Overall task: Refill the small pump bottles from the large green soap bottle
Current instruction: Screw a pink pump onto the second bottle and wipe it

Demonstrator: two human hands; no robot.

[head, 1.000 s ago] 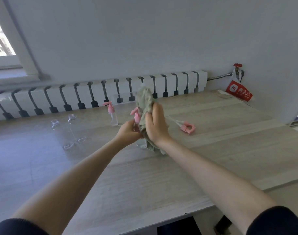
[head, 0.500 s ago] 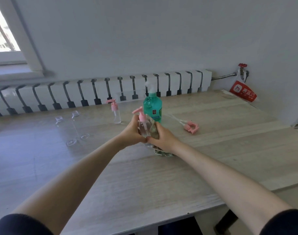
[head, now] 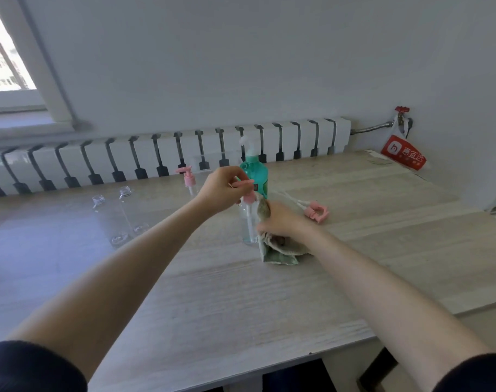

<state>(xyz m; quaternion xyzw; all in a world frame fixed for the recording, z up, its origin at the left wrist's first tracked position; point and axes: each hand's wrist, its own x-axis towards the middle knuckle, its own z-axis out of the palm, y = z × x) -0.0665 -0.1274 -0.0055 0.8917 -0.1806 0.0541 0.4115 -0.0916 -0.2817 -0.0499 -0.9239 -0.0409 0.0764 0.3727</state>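
— Where is the bottle [head: 248, 223], and how does it stand?
— Mid-bench [head: 241, 301], upright, long axis vertical, nozzle pointing right. The soap bottle [head: 255, 176] stands just behind. The left hand [head: 221, 190] has its fingers pinched on the pump head [head: 249, 197]. The right hand [head: 280, 222] has its fingers curled round a cloth [head: 279, 254], held against the bottle's right side.
— Counts?
— Four small bottles: this one, a second pump bottle [head: 190, 183] to its left, and two uncapped bottles [head: 110, 219] farther left. One soap bottle.
— Around them?
— Loose pumps [head: 316, 212] lie beyond the right hand. A radiator [head: 167, 154] is behind, a red bag [head: 405, 152] far right.
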